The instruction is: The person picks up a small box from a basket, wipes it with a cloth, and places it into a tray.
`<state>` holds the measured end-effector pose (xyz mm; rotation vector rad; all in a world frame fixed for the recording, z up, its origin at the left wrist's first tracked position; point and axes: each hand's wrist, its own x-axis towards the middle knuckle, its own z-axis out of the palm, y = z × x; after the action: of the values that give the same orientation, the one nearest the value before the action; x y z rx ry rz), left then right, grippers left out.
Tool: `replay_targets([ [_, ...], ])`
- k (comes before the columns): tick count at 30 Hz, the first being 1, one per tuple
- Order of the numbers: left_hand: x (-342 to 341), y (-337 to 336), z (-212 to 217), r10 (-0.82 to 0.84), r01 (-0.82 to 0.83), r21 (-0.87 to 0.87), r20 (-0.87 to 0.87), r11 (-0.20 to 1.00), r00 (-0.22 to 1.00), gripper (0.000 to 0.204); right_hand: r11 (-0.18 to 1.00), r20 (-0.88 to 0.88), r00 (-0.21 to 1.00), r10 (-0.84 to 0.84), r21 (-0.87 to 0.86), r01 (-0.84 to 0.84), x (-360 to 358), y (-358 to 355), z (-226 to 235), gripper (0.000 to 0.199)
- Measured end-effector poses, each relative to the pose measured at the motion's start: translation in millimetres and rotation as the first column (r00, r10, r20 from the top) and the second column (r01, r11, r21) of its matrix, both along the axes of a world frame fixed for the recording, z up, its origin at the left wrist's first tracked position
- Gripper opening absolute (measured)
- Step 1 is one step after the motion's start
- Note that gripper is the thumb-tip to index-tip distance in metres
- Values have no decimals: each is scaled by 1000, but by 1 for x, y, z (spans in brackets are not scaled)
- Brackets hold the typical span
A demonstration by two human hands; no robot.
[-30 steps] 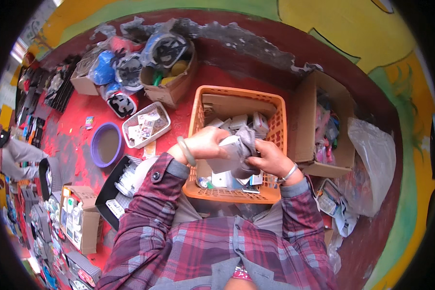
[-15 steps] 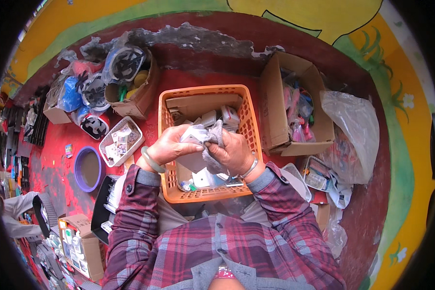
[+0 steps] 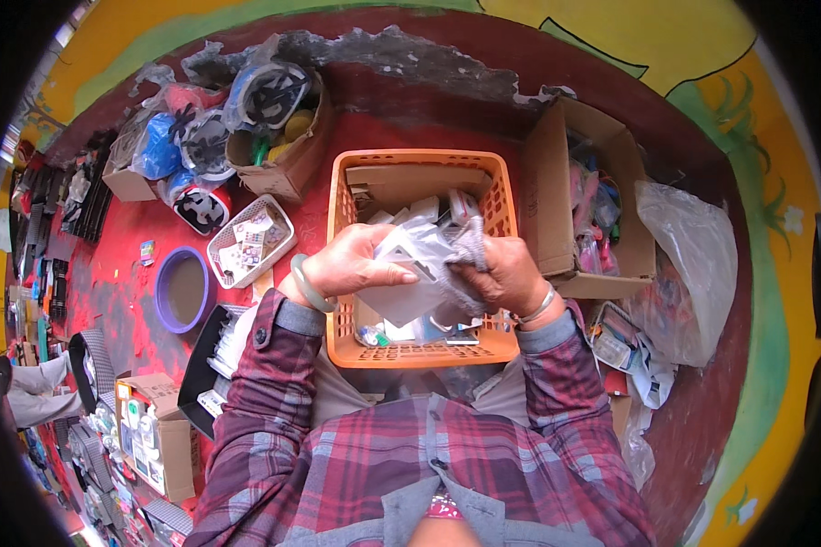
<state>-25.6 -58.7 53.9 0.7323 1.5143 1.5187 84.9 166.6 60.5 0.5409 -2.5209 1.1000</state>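
Gripping clear packets (image 3: 410, 264) over orange basket (image 3: 342, 228)

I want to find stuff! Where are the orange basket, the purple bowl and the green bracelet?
orange basket (image 3: 420, 353): head view, on its near front wall.
purple bowl (image 3: 161, 294): head view, on its left rim.
green bracelet (image 3: 306, 286): head view, on the band around the left wrist.

Flat clear-plastic grey packets (image 3: 410, 273) fill the frame's centre; open brown cardboard boxes stand upper left (image 3: 287, 169), right (image 3: 543, 196) and lower left (image 3: 169, 438).
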Motion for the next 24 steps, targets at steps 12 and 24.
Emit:
replay_targets([
  [12,-15,-1,9,378,-440,328,237,836,895,36,289,150,940,306,-955,59,-3,50,-26,60],
  [24,1,38,-17,456,-563,340,346,753,820,34,396,218,950,225,-911,116,-26,-58,-57,40],
])
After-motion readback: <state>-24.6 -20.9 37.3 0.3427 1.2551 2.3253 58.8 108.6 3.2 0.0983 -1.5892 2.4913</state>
